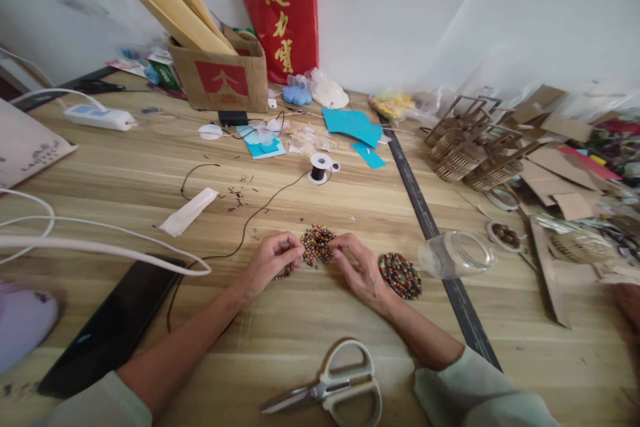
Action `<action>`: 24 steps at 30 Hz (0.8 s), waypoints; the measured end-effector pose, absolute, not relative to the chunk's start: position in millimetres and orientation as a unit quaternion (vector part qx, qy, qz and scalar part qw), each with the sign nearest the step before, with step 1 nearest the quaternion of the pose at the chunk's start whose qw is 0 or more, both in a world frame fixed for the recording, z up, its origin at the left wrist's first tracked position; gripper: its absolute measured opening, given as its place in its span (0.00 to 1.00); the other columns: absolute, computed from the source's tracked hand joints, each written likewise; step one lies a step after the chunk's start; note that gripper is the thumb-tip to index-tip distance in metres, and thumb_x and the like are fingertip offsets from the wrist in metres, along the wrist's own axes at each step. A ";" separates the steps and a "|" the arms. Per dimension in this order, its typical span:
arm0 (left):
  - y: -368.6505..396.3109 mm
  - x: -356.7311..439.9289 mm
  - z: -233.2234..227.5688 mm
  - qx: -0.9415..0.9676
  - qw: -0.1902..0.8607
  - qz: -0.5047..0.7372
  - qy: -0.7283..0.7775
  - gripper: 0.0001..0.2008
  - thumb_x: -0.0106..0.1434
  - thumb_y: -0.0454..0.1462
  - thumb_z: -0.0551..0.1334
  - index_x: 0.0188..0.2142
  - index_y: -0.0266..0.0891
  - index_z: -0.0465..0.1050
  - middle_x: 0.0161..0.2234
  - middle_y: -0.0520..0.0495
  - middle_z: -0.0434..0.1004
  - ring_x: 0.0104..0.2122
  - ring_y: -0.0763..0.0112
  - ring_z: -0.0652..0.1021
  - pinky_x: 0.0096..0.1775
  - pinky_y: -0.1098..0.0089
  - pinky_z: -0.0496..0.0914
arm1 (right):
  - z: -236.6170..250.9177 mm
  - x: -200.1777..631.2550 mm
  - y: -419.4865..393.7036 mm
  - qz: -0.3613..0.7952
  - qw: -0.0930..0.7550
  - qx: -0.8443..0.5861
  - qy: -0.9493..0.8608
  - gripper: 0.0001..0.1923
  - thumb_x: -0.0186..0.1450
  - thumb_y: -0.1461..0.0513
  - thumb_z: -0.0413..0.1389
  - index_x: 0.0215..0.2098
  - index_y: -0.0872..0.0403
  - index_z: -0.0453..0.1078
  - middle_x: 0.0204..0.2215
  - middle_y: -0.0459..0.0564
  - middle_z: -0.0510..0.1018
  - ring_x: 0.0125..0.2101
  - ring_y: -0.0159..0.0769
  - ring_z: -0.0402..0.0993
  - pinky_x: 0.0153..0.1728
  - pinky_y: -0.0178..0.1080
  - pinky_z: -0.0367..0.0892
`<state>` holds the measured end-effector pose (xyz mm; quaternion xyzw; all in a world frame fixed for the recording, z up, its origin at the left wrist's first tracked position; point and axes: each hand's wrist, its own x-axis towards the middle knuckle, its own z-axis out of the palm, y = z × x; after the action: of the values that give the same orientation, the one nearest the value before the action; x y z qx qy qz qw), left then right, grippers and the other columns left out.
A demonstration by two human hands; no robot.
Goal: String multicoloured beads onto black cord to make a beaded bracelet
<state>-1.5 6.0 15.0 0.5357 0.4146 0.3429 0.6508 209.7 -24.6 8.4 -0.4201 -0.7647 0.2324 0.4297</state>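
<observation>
A pile of small multicoloured beads lies on the table between my two hands. My left hand is closed in a pinch at the pile's left edge, with a short string of beads hanging under its fingers. At the right edge, my right hand has thumb and forefinger brought together by the beads; whatever they pinch is too small to make out. Beside the right wrist lies a coil of strung beads. A thin black cord runs across the table from a spool behind the pile.
Scissors lie near the front edge. A clear jar rests on its side at right, before bamboo baskets. At left are a dark phone-like slab and a white cable. A cardboard box stands behind.
</observation>
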 end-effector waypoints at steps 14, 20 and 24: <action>4.4 -1.2 10.3 0.503 0.625 0.395 0.447 0.12 0.54 0.43 0.65 0.25 0.37 0.67 0.16 0.56 0.68 0.17 0.78 0.68 0.21 0.77 0.63 | 9.6 168.8 61.9 0.114 0.183 -0.486 -0.847 0.05 0.67 0.67 0.53 0.40 0.56 0.70 0.39 0.53 0.74 0.41 0.40 0.69 0.43 0.39 0.65; 5.3 -2.2 9.7 0.498 0.633 0.404 0.433 0.13 0.54 0.44 0.66 0.25 0.36 0.67 0.16 0.55 0.70 0.17 0.78 0.69 0.21 0.76 0.64 | 10.8 161.4 70.6 0.092 0.118 -0.507 -0.849 0.05 0.68 0.66 0.51 0.37 0.56 0.69 0.34 0.52 0.73 0.37 0.38 0.70 0.37 0.36 0.62; 5.3 -2.0 9.8 0.497 0.629 0.409 0.436 0.13 0.54 0.43 0.66 0.25 0.36 0.67 0.16 0.55 0.70 0.17 0.78 0.69 0.22 0.76 0.65 | 12.6 168.6 68.1 0.100 0.109 -0.495 -0.856 0.05 0.67 0.67 0.52 0.34 0.56 0.69 0.32 0.50 0.73 0.35 0.36 0.70 0.35 0.34 0.60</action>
<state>-2.0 5.3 9.8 0.4965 0.4355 0.4093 0.6295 168.6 68.1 12.6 -0.4953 -0.8560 0.0998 0.1093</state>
